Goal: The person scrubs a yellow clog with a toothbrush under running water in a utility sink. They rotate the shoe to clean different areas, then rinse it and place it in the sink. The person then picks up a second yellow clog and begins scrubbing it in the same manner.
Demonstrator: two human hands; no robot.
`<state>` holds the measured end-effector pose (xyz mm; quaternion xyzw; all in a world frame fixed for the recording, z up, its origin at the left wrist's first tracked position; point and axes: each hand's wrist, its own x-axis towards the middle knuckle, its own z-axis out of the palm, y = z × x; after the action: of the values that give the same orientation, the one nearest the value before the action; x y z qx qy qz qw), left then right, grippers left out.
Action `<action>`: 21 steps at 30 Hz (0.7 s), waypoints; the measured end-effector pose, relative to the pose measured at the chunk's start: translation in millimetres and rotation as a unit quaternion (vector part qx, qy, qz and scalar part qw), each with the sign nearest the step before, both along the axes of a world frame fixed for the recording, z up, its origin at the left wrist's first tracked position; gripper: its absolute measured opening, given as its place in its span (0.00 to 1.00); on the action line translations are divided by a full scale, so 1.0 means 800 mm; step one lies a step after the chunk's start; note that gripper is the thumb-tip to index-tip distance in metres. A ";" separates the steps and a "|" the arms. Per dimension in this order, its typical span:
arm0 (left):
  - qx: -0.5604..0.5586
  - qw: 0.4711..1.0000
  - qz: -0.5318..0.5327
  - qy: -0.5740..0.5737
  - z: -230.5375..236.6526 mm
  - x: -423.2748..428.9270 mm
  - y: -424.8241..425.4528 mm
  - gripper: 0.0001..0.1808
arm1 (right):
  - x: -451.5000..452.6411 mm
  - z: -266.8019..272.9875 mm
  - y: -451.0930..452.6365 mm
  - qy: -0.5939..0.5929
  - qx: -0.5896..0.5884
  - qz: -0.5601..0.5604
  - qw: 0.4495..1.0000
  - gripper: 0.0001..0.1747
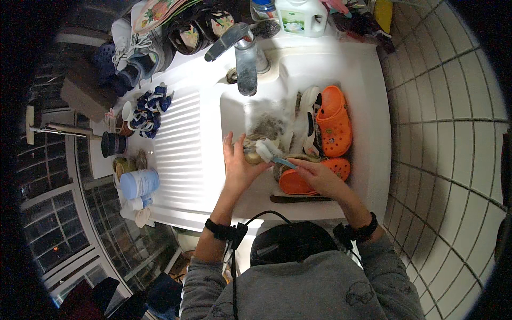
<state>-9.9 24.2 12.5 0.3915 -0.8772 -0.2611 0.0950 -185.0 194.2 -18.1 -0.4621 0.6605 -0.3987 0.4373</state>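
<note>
My left hand grips a yellowish-beige shoe, much of it hidden by the fingers and the brush. My right hand is closed around the blue handle of a scrubbing brush, whose white bristles lie against the shoe or just over it. Both hands are above the basin of a white sink. Murky water with grey suds sits beyond the shoe. Right of the hands, an orange clog stands beside a white-and-black shoe. A second orange clog lies partly under my right forearm.
A chrome faucet overhangs the basin. Left is a ribbed washboard with a dark-blue patterned cloth item near it. Sneakers, a white detergent jug and a blue tub line the edges. A tiled wall rises at right.
</note>
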 end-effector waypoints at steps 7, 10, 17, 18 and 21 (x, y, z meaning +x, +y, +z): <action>0.009 0.999 -0.007 0.031 -0.007 -0.004 -0.021 0.42 | 0.012 0.010 -0.022 0.015 0.109 -0.041 0.993 0.22; 0.009 1.000 -0.014 0.022 -0.008 -0.002 -0.024 0.41 | 0.012 0.021 -0.014 0.000 0.109 -0.017 0.994 0.22; -0.035 0.995 -0.085 0.045 -0.005 -0.014 -0.029 0.49 | 0.014 0.026 -0.014 0.045 0.087 -0.063 0.993 0.23; -0.027 0.996 -0.064 0.056 -0.006 -0.016 -0.028 0.50 | 0.014 0.025 -0.014 0.044 0.099 -0.035 0.994 0.23; -0.012 0.995 -0.038 0.088 -0.009 -0.023 -0.028 0.57 | 0.013 0.023 -0.014 0.064 0.062 -0.038 0.995 0.23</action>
<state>-28.0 2.1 5.6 0.3326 -0.8827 -0.2871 0.1666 -174.6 182.9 0.1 -0.4335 0.7277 -0.3423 0.4066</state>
